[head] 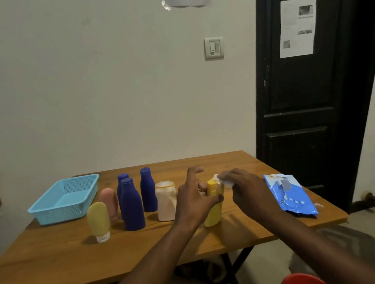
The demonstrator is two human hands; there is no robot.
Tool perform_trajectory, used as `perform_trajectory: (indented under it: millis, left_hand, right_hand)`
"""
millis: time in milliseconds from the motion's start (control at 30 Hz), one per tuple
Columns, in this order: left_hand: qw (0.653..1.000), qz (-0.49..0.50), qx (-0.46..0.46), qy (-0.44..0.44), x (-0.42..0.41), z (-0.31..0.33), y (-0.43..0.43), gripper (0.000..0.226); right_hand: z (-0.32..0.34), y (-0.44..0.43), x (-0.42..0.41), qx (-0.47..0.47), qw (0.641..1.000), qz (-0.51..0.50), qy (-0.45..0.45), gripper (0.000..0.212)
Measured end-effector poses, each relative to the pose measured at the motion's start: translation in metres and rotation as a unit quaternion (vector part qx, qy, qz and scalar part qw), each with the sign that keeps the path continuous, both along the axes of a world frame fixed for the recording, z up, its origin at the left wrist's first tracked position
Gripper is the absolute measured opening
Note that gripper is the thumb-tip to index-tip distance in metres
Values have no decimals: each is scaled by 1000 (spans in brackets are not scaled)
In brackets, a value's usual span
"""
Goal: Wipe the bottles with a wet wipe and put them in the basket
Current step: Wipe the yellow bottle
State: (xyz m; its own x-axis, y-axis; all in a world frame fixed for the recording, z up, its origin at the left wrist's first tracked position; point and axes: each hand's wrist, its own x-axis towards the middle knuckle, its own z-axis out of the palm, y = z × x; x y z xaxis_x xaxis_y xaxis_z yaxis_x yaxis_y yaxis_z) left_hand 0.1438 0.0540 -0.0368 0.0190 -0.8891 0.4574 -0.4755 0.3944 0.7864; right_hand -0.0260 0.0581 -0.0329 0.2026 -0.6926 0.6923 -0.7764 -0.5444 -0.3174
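Hands first: my left hand (195, 197) grips the yellow bottle (213, 210) standing on the table (55, 268); my right hand (248, 188) pinches the wipe (223, 179) against its cap. Right of them lies the wipe pack (290, 196). Farther left stand six unwiped bottles, with the nearest blue bottle (131, 205) in front. The basket (65, 199) sits beyond them, empty. Carrying yellow across that cluster, my forearm could topple one.

A plain indoor room: wooden table (54, 264) against a bare wall, black door (304, 91) with taped notices, light switch (213, 48).
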Motion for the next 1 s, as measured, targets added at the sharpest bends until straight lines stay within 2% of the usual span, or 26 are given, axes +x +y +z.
perform_trajectory:
  millis: [167, 267, 367, 433, 533, 700, 767, 900, 1000]
  left_hand:
    - [1000, -2, 0, 8, 0, -3, -2, 82]
    - [999, -4, 6, 32, 4, -7, 0, 66]
    - [1000, 9, -15, 14, 5, -11, 2, 51]
    - [1000, 13, -18, 14, 4, -12, 3, 48]
    - [998, 6, -4, 63, 2, -17, 3, 46]
    - [997, 34, -18, 74, 0, -29, 3, 39]
    - [996, 37, -18, 73, 0, -31, 4, 37]
    - [997, 44, -19, 57, 3, -36, 1, 30]
    - [998, 51, -20, 43, 3, -38, -1, 30]
  right_hand:
    - [-7, 2, 10, 0, 999, -8, -45, 44]
    - [-18, 12, 25, -38, 999, 10, -3, 55]
    - [-25, 15, 34, -88, 993, 41, 73, 61]
    - [-27, 13, 33, -103, 991, 42, 75, 64]
    - [-31, 7, 24, -79, 997, 24, -8, 60]
    - [-45, 13, 34, 24, 982, -21, -184, 52]
    - [-51, 18, 44, 21, 978, -20, -206, 54]
    - [-66, 25, 60, -40, 990, 19, -133, 70]
    - [-67, 21, 58, -83, 993, 19, -79, 72]
